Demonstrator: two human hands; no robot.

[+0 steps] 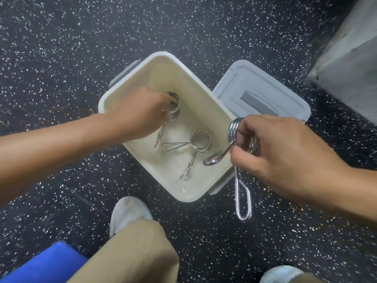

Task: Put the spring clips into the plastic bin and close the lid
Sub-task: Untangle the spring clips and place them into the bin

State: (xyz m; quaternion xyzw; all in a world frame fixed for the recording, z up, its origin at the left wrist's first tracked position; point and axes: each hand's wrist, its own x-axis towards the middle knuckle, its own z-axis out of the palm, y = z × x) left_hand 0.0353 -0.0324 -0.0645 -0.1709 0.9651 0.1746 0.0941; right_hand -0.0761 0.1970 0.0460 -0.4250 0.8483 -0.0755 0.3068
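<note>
A cream plastic bin (195, 86) stands open on the speckled black floor. Its grey lid (263, 92) lies flat beside it on the right. One chrome spring clip (199, 140) lies loose on the bin's bottom. My left hand (136, 113) reaches inside the bin and is shut on a second spring clip (173, 108), whose coil shows at my fingertips. My right hand (281, 152) hovers over the bin's right rim and holds a third spring clip (234, 131); one of its handles hangs down outside the bin.
A grey block (350, 58) stands at the upper right. My knee in tan trousers (142, 252) and two pale shoes (127, 211) are at the bottom, close to the bin. A blue object (47, 264) is at the lower left.
</note>
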